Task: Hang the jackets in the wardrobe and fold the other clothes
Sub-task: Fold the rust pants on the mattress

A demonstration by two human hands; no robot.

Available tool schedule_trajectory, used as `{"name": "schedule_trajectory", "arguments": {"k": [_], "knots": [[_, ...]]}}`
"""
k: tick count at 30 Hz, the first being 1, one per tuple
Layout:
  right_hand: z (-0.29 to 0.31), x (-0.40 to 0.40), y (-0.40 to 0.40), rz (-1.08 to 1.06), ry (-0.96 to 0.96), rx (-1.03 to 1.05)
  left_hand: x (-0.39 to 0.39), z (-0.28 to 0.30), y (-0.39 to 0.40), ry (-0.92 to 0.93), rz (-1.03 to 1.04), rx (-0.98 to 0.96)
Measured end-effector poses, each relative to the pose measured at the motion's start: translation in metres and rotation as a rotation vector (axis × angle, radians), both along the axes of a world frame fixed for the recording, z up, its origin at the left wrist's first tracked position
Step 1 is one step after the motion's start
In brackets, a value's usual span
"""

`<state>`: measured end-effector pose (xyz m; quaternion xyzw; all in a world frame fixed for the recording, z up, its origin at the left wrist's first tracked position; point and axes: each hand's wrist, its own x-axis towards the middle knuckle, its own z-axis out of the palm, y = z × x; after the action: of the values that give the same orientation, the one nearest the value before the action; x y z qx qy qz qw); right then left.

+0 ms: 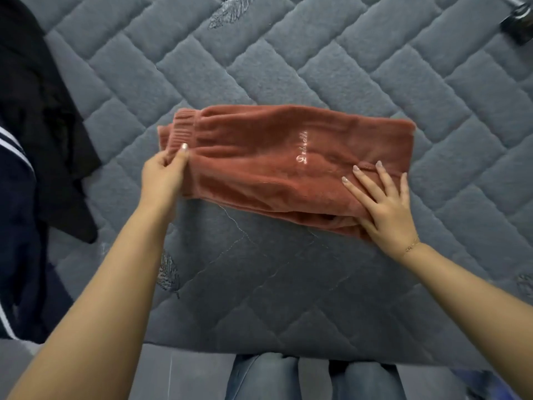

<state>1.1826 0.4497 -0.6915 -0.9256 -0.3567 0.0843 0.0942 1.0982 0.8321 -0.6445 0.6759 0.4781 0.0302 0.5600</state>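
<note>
Single head-worn wide-angle view, looking steeply down and forward over the near edge of the bed [288,67]; close range, both forearms entering from the near side.

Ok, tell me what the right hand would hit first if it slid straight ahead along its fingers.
The right hand already rests on the rust-red trousers; going on, it would probably cross their embroidered lettering.

Bed [288,298] covered in grey quilted fabric, brick-pattern stitching, a few embroidered leaf motifs. Lying directly on it: folded rust-red fleece trousers [259,157] at centre, ribbed cuff toward the left; black garment [43,111] along the left edge; navy garment with white stripes [17,226] just beside it, nearer; dark object [519,21], far right corner, unidentifiable.
</note>
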Motion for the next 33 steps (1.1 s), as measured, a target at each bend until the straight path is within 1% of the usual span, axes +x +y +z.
{"name": "schedule_trajectory", "arguments": {"k": [2, 3, 4, 6, 7, 8, 9, 11, 12, 13, 14, 15, 16, 17, 18, 19, 20, 21, 22, 23, 24, 25, 29, 31, 33], "knots": [[0.002, -0.006, 0.005, 0.068, -0.030, 0.028, 0.002, 0.008, 0.013, -0.072, 0.037, 0.079], [0.001, -0.009, 0.010, 0.104, -0.038, 0.008, 0.000, 0.010, 0.018, -0.068, 0.014, 0.136], [0.000, -0.013, 0.015, 0.120, -0.032, -0.025, -0.002, 0.009, 0.023, -0.013, -0.032, 0.194], [-0.001, -0.017, 0.025, 0.097, 0.030, -0.092, -0.010, -0.001, 0.024, 0.187, -0.168, 0.290], [0.000, -0.018, 0.027, 0.080, 0.073, -0.115, -0.013, -0.006, 0.021, 0.292, -0.201, 0.307], [0.002, -0.018, 0.028, 0.076, 0.119, -0.127, -0.013, -0.009, 0.014, 0.353, -0.203, 0.320], [0.005, -0.016, 0.028, 0.082, 0.169, -0.121, -0.012, -0.008, 0.005, 0.370, -0.188, 0.363], [0.015, -0.011, 0.021, 0.055, 0.313, -0.012, -0.004, 0.005, -0.018, 0.317, -0.125, 0.554], [0.021, -0.008, 0.017, -0.008, 0.396, 0.114, 0.001, 0.010, -0.029, 0.274, -0.133, 0.656], [0.026, -0.006, 0.011, -0.111, 0.442, 0.285, 0.005, 0.015, -0.041, 0.224, -0.185, 0.726], [0.029, -0.003, 0.006, -0.246, 0.424, 0.452, 0.011, 0.019, -0.055, 0.173, -0.267, 0.762], [0.029, 0.000, -0.002, -0.392, 0.370, 0.561, 0.016, 0.021, -0.072, 0.111, -0.368, 0.764], [0.027, 0.003, -0.010, -0.543, 0.323, 0.601, 0.023, 0.021, -0.091, 0.034, -0.469, 0.745], [0.023, 0.008, -0.017, -0.691, 0.334, 0.616, 0.029, 0.018, -0.111, -0.048, -0.565, 0.712], [0.017, 0.013, -0.022, -0.835, 0.415, 0.656, 0.035, 0.012, -0.130, -0.115, -0.659, 0.691], [0.012, 0.017, -0.022, -0.992, 0.555, 0.739, 0.040, 0.004, -0.147, -0.141, -0.749, 0.698], [0.007, 0.021, -0.021, -1.137, 0.725, 0.833, 0.043, -0.007, -0.158, -0.110, -0.826, 0.728], [0.001, 0.024, -0.020, -1.248, 0.887, 0.903, 0.047, -0.021, -0.163, -0.023, -0.882, 0.766], [-0.006, 0.028, -0.021, -1.312, 1.015, 0.942, 0.049, -0.036, -0.163, 0.105, -0.915, 0.801], [-0.014, 0.032, -0.025, -1.333, 1.109, 0.960, 0.051, -0.050, -0.159, 0.238, -0.923, 0.823], [-0.021, 0.036, -0.028, -1.330, 1.179, 0.976, 0.053, -0.063, -0.153, 0.330, -0.909, 0.833], [-0.026, 0.040, -0.032, -1.316, 1.239, 0.992, 0.054, -0.073, -0.149, 0.371, -0.892, 0.840], [-0.042, 0.055, -0.033, -1.199, 1.482, 1.011, 0.059, -0.093, -0.145, 0.338, -0.878, 0.874], [-0.042, 0.060, -0.021, -1.149, 1.555, 1.011, 0.055, -0.093, -0.144, 0.342, -0.886, 0.889], [-0.036, 0.063, -0.009, -1.104, 1.618, 1.026, 0.053, -0.088, -0.143, 0.315, -0.903, 0.837]]}}
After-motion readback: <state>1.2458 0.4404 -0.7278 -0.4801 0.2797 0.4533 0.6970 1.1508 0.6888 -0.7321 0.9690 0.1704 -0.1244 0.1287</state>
